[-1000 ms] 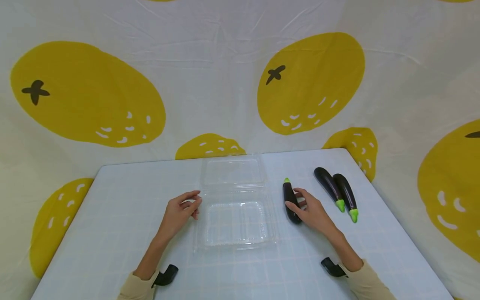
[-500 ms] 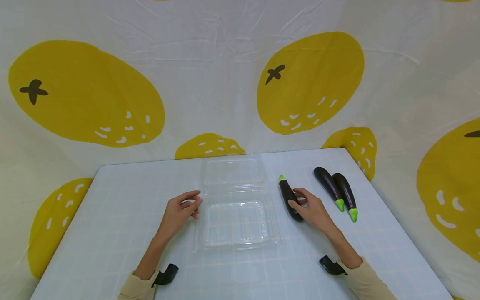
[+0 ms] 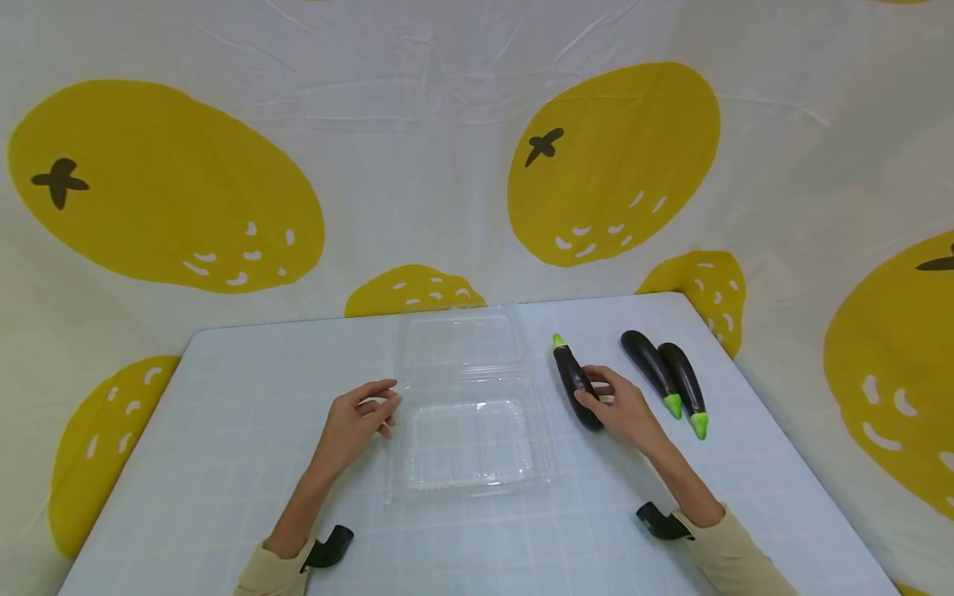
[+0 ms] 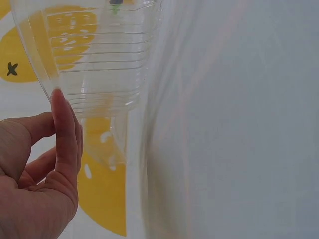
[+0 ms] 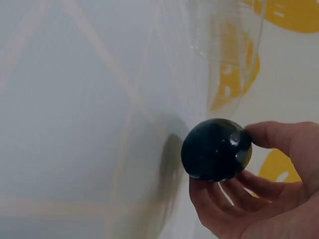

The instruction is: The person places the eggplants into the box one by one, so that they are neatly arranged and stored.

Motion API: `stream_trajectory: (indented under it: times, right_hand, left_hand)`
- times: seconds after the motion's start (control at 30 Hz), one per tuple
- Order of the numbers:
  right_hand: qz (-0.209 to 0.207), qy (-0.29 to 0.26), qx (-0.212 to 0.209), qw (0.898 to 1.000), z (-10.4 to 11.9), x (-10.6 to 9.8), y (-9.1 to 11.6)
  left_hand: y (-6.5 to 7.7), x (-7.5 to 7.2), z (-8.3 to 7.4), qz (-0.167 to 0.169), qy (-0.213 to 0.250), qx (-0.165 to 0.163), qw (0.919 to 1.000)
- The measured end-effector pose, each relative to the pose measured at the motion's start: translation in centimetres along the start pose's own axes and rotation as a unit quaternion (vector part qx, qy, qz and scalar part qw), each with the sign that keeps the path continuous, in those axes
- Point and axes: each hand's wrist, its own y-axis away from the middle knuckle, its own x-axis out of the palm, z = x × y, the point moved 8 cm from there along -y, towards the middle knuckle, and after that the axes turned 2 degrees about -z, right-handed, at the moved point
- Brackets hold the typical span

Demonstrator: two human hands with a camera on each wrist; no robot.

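Observation:
My right hand (image 3: 620,411) grips an eggplant (image 3: 572,382) between thumb and fingers, right of the clear plastic clamshell container (image 3: 546,443). Its green stem end points away from me, tilted left. The right wrist view shows the dark rounded end of this eggplant (image 5: 215,150), with its shadow beside it. At the container's left side rests my left hand (image 3: 359,420), its fingertips at the rim near the hinge. In the left wrist view an extended finger (image 4: 64,132) meets the container's edge (image 4: 37,74). The lid (image 3: 462,341) lies folded back behind the base.
Two more eggplants, a left one (image 3: 650,368) and a right one (image 3: 681,381), lie side by side at the table's right, stems toward me. A pale checked cloth covers the table (image 3: 261,397). Behind hangs a white curtain (image 3: 417,165) with yellow fruit prints.
The eggplant in my right hand has turned, its stem end swinging left and away from me. The right hand has shifted slightly away from me. My left hand stays put.

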Motion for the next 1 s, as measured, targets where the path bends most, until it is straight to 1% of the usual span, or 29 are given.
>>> stream_trajectory:
  times: [0.17, 0.43, 0.83, 1.0]
  right_hand:
    - [0.007, -0.013, -0.014, 1.000, 0.9, -0.4, -0.3]
    - [0.022, -0.036, -0.033, 0.999, 2.3, -1.1, -0.4]
    - [0.044, -0.044, -0.049, 0.997, 4.6, -1.8, -0.3]
    - [0.053, -0.059, -0.060, 0.995, 5.8, -1.7, -0.3]
  left_hand:
    - [0.0, -0.2, 0.0, 0.000, 0.004, 0.003, 1.0000]
    - [0.1, -0.4, 0.2, -0.003, -0.002, 0.001, 1.0000]
    - [0.0, 0.0, 0.5, 0.006, 0.016, 0.010, 0.9998]
    - [-0.1, 0.0, 0.4, 0.007, 0.012, 0.012, 0.9998]
